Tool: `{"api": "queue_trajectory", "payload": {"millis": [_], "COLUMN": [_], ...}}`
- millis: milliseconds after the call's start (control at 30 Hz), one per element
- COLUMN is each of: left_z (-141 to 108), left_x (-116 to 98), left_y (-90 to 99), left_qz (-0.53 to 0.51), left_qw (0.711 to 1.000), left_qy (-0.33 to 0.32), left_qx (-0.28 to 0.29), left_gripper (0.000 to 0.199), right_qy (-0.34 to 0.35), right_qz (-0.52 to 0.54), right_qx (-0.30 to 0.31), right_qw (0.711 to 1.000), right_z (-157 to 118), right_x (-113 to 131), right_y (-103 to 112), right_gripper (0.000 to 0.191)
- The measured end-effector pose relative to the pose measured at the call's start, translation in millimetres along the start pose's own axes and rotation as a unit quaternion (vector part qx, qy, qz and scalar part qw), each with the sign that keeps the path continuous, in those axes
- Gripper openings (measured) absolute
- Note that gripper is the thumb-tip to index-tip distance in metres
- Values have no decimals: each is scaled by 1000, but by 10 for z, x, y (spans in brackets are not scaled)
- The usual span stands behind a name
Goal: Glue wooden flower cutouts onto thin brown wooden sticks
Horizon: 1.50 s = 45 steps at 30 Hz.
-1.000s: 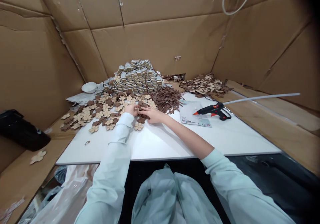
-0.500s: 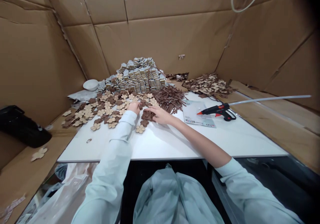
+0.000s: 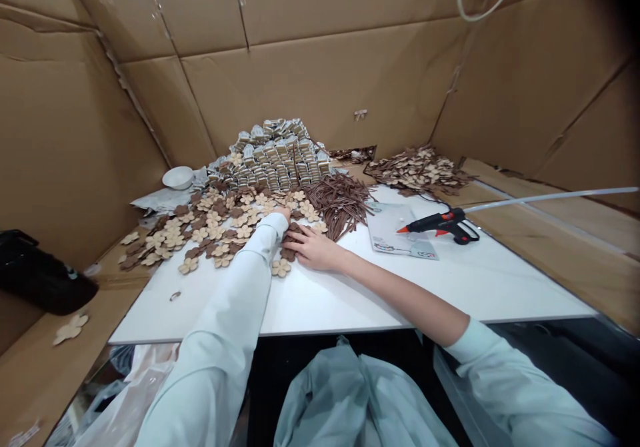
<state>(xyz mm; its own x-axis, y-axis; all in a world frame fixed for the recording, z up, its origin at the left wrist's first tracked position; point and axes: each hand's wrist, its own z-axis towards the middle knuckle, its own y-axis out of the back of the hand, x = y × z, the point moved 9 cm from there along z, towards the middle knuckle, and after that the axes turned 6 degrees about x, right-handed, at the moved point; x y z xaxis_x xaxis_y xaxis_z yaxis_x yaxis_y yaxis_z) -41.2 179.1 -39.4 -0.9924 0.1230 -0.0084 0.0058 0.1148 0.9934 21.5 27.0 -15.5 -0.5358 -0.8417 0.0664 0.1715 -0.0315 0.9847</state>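
My right hand (image 3: 316, 248) lies with fingers spread over a small heap of dark brown flower cutouts (image 3: 289, 254) on the white board. Just beyond it, my left hand (image 3: 284, 213) reaches into the far side of the flowers, its fingers mostly hidden, so whatever they grip cannot be seen. A single beige flower cutout (image 3: 281, 268) rests in front of the heap. To the left spreads a loose pile of beige and brown flower cutouts (image 3: 213, 218). Thin brown strips (image 3: 340, 200) lie in a tangle behind my right hand.
Stacked small silvery packets (image 3: 280, 157) rise at the back. A black glue gun (image 3: 437, 224) with a long glue stick lies on a printed plastic sheet (image 3: 383, 224) at right. More flowers (image 3: 420, 169) are heaped behind it. A white bowl (image 3: 178, 178) sits back left. Cardboard walls (image 3: 320, 67) surround everything.
My left hand has reached a little farther right and away from me. The right hand's fingers have spread and flattened over the brown flowers. The view has shifted slightly.
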Motion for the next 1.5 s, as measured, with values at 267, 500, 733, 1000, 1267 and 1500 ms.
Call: {"api": "queue_trajectory", "payload": {"millis": [267,500,733,1000,1267,1500], "left_z": [-338,-658,-761,-761,-807,-775], "left_x": [-23,94,91,113,86,267], "left_y": [1,183,191,82,97,181], "left_qz": [50,-9,39,65,69,50], "left_qw": [996,997,998,994,997,997], "left_qy": [-52,-69,-53,-79,-35,12], "left_qx": [57,15,17,25,-17,-60], "left_gripper": [41,64,58,52,28,31], "right_qy": [-8,-17,3,31,-2,-155], "right_qz": [-24,25,83,27,-102,197], "right_qx": [-18,3,67,119,12,-128], "right_qw": [1000,1000,994,992,995,960], "right_z": [-63,-192,-56,19,-13,-180], "right_x": [34,-92,-225,-130,-15,-541], "right_y": [-14,134,191,99,126,616], "right_gripper": [38,50,61,44,30,31]}}
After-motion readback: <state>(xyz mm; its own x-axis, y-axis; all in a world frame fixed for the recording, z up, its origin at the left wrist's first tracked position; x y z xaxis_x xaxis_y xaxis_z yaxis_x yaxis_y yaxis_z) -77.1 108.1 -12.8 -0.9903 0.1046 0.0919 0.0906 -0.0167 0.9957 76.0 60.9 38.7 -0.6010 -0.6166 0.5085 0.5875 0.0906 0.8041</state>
